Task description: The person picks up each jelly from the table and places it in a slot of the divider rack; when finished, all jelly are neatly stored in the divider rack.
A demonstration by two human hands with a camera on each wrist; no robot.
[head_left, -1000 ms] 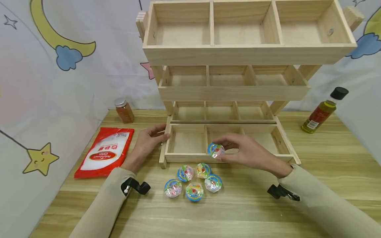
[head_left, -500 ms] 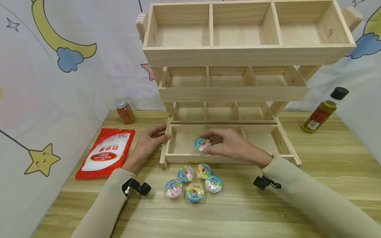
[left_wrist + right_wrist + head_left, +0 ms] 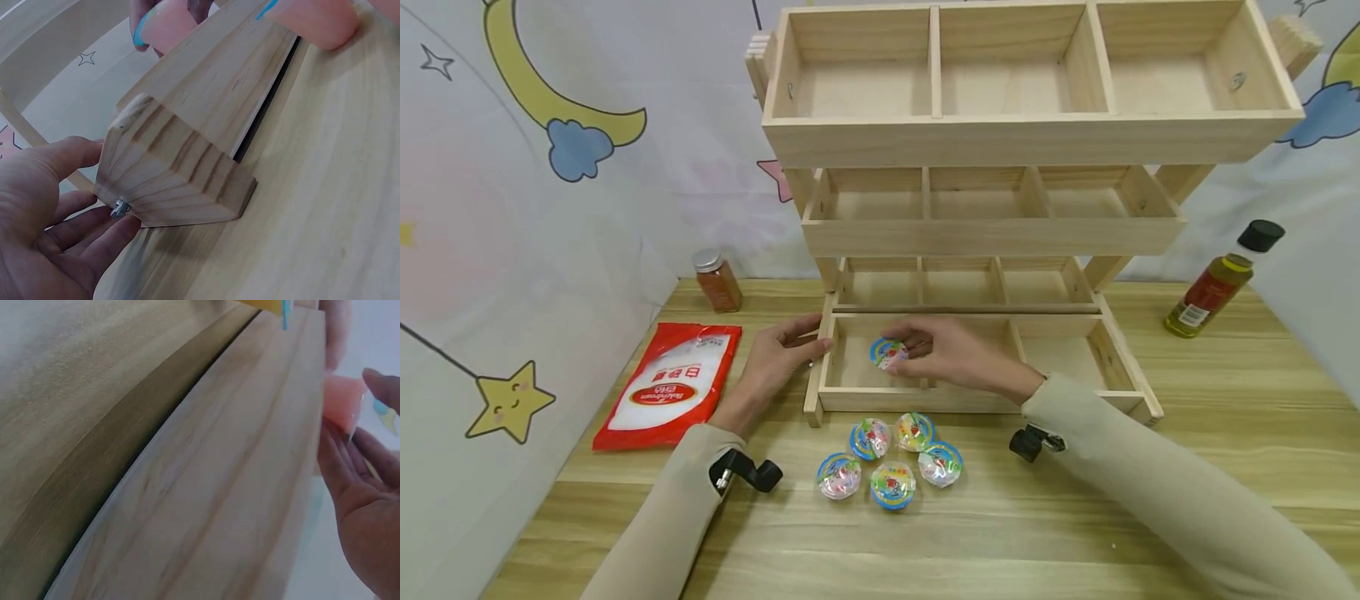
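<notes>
Jelly cups number six in the head view: five near on the table, one pinched by the right hand above the bottom tray, left compartment. Left wrist view: the left hand grips the rack at its left end.

A pink cup with a blue-edged printed lid is pinched by the right hand, lid up, over the left compartment of the rack's bottom tier. The rack, pale wood, four-tiered, is touched at its left side by the left hand. Five lidded cups are clustered, lids up, on the counter in front.
</notes>
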